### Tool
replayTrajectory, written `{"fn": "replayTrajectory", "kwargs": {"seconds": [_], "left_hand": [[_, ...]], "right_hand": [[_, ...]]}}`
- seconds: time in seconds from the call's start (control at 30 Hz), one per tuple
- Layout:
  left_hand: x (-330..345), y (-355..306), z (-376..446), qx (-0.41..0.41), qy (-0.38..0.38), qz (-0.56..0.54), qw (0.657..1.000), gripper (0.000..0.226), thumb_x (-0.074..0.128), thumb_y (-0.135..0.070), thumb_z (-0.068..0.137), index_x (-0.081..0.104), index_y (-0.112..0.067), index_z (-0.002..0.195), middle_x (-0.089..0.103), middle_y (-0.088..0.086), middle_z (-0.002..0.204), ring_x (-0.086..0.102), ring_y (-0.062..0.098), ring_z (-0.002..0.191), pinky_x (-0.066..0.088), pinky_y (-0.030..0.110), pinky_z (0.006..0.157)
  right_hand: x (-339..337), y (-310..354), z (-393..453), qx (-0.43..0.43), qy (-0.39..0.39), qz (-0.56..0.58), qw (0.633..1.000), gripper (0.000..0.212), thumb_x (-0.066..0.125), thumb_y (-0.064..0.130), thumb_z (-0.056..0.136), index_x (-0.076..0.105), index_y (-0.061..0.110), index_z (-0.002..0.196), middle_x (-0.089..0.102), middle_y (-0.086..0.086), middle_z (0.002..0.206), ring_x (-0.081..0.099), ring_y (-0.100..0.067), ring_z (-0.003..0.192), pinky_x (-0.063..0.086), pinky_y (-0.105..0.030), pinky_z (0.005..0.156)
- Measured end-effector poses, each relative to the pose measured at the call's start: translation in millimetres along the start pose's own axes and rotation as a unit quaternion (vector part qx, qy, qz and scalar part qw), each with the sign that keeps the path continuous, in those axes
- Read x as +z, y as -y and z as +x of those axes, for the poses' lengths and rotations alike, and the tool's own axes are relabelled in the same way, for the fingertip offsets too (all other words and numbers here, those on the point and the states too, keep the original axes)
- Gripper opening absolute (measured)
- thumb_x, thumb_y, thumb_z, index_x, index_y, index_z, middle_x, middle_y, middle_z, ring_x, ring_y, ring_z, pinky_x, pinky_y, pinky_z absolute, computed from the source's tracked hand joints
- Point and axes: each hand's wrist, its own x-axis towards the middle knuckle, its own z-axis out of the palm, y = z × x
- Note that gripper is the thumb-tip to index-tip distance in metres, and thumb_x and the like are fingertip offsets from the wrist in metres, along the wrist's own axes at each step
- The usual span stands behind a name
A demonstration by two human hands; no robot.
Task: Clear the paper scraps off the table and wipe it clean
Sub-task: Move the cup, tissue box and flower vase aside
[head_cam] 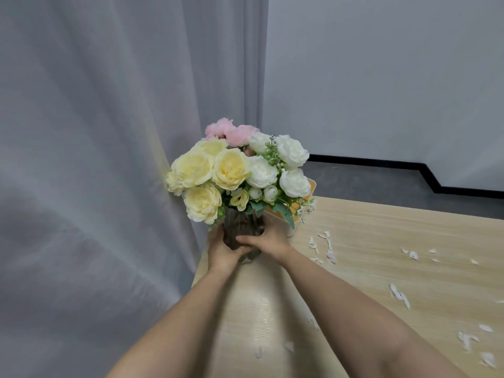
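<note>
Both hands grip vase — paper scraps beside.

I seem to be in a plain office-like room: grey curtain at nine o'clock, bare white wall with black skirting at one o'clock, pale wooden table.

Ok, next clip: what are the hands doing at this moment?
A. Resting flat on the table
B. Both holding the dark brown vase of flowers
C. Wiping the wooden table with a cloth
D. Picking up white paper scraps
B: the left hand and the right hand both wrap round the dark brown vase of yellow, white and pink flowers, while the white paper scraps lie untouched on the light wooden table.
</note>
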Motion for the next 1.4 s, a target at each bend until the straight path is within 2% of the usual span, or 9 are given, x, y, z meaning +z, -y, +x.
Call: {"fn": "replayTrajectory", "kwargs": {"seconds": [0.37, 0.5, 0.77, 0.9, 1.0, 1.2, 1.27, 1.33, 1.4], "left_hand": [[3.9, 8.5, 24.6, 0.013, 0.007, 0.005, 1.000, 0.070, 0.081, -0.019, 0.069, 0.047, -0.014, 0.130, 0.061, 0.006, 0.122, 0.057, 0.023, 0.112, 0.038, 0.020, 0.081], [5.1, 8.9, 26.7, 0.027, 0.012, -0.011, 0.999, 0.071, 0.081, -0.017, 0.070, 0.045, -0.013, 0.131, 0.060, 0.005, 0.123, 0.056, 0.021, 0.113, 0.038, 0.020, 0.084], [8.8, 17.4, 28.4, 0.036, 0.013, 0.006, 0.999, 0.077, 0.080, -0.023, 0.071, 0.040, -0.011, 0.135, 0.055, 0.010, 0.131, 0.051, 0.025, 0.121, 0.041, 0.042, 0.102], [8.2, 22.5, 23.8, 0.040, 0.024, 0.019, 0.999, 0.070, 0.077, -0.023, 0.074, 0.042, -0.010, 0.133, 0.056, 0.010, 0.130, 0.052, 0.025, 0.119, 0.042, 0.039, 0.101], [6.9, 23.0, 19.5, 0.039, 0.022, 0.007, 0.999, 0.057, 0.075, -0.020, 0.077, 0.047, -0.009, 0.126, 0.060, 0.010, 0.123, 0.055, 0.024, 0.114, 0.044, 0.036, 0.097], [3.3, 22.0, 17.3, 0.019, 0.049, 0.028, 0.998, 0.056, 0.066, -0.023, 0.085, 0.042, -0.012, 0.134, 0.057, 0.008, 0.128, 0.055, 0.025, 0.116, 0.044, 0.036, 0.098], [2.2, 21.9, 12.5, 0.020, 0.050, 0.053, 0.997, 0.054, 0.064, -0.023, 0.086, 0.041, -0.011, 0.134, 0.057, 0.008, 0.128, 0.055, 0.027, 0.117, 0.045, 0.034, 0.095], [2.5, 25.7, 5.9, 0.022, 0.048, 0.070, 0.996, 0.057, 0.063, -0.026, 0.087, 0.038, -0.013, 0.136, 0.055, 0.008, 0.130, 0.054, 0.028, 0.117, 0.045, 0.033, 0.093], [4.9, 31.7, -0.3, 0.021, 0.057, 0.056, 0.997, 0.066, 0.065, -0.028, 0.086, 0.031, -0.014, 0.140, 0.053, 0.007, 0.131, 0.054, 0.028, 0.117, 0.046, 0.034, 0.093]], "right_hand": [[-0.6, -1.9, 13.0, -0.006, -0.014, -0.012, 1.000, 0.071, 0.085, 0.041, 0.060, 0.053, 0.023, 0.121, 0.060, 0.000, 0.119, 0.056, -0.015, 0.109, 0.046, -0.030, 0.093], [-2.0, 0.9, 12.3, -0.007, -0.013, -0.012, 1.000, 0.064, 0.084, 0.033, 0.065, 0.054, 0.018, 0.120, 0.055, 0.010, 0.106, 0.053, -0.009, 0.099, 0.041, -0.021, 0.084], [-1.8, -1.0, 10.4, -0.008, -0.013, -0.003, 1.000, 0.064, 0.085, 0.030, 0.063, 0.056, 0.016, 0.118, 0.060, 0.009, 0.106, 0.056, -0.008, 0.098, 0.042, -0.021, 0.084], [4.3, -4.1, 8.0, 0.012, -0.004, -0.007, 1.000, 0.069, 0.085, 0.039, 0.057, 0.060, 0.021, 0.118, 0.066, 0.008, 0.111, 0.061, -0.009, 0.101, 0.049, -0.031, 0.092], [6.8, -7.3, 7.1, 0.023, 0.004, -0.023, 0.999, 0.068, 0.078, 0.053, 0.051, 0.064, 0.026, 0.112, 0.069, 0.009, 0.104, 0.063, -0.010, 0.097, 0.052, -0.035, 0.087], [7.6, -12.4, 6.5, 0.009, 0.013, 0.022, 1.000, 0.069, 0.083, 0.045, 0.049, 0.063, 0.023, 0.111, 0.070, 0.005, 0.105, 0.066, -0.013, 0.097, 0.055, -0.044, 0.084], [3.5, -6.5, -2.7, 0.015, 0.011, 0.039, 0.999, 0.059, 0.084, 0.038, 0.055, 0.060, 0.026, 0.108, 0.067, 0.001, 0.111, 0.064, -0.018, 0.102, 0.052, -0.047, 0.089], [-3.6, -2.2, -14.1, 0.020, 0.019, 0.034, 0.999, 0.057, 0.081, 0.032, 0.067, 0.052, 0.027, 0.117, 0.060, 0.000, 0.121, 0.056, -0.020, 0.111, 0.045, -0.046, 0.098], [-12.0, -11.7, -21.6, 0.024, 0.022, 0.018, 0.999, 0.070, 0.077, 0.025, 0.076, 0.041, 0.017, 0.136, 0.050, 0.000, 0.127, 0.047, -0.016, 0.119, 0.038, -0.034, 0.103]]}}
